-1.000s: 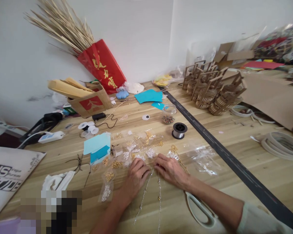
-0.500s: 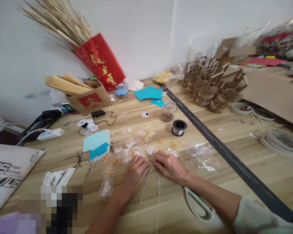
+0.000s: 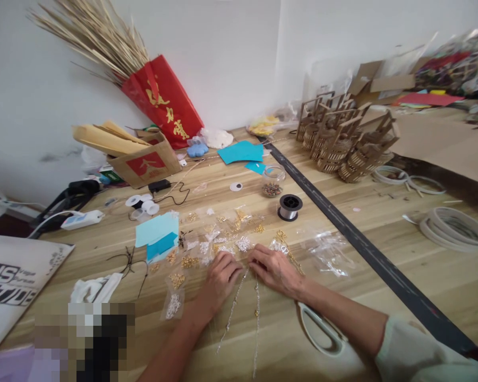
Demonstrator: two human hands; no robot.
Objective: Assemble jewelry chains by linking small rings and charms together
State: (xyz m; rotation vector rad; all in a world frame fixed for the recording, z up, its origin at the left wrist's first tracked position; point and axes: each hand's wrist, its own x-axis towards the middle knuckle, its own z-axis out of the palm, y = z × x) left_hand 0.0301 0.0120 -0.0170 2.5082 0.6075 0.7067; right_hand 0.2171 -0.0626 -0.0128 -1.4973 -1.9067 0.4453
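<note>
My left hand (image 3: 223,276) and my right hand (image 3: 273,268) meet near the front middle of the wooden table, fingertips pinched on a thin silver chain (image 3: 234,305). Two strands of it run down from my fingers toward the table's near side, with small beads or charms along them. Exactly where the fingertips grip is too small to make out. Just beyond my hands lie small clear bags of silver and gold findings (image 3: 242,244). A gold chain (image 3: 292,257) rests beside my right hand. Scissors with pale handles (image 3: 322,331) lie under my right forearm.
A spool of wire (image 3: 290,207) and a jar of beads (image 3: 272,188) stand beyond my hands. Empty-looking plastic bags (image 3: 329,252) lie to the right. Small wooden baskets (image 3: 346,138) stand at the back right, past a dark strip (image 3: 342,225). Blue sheets (image 3: 162,245) lie left.
The view has shifted very slightly. My hands stay together at the chain, with hardly any visible movement.
</note>
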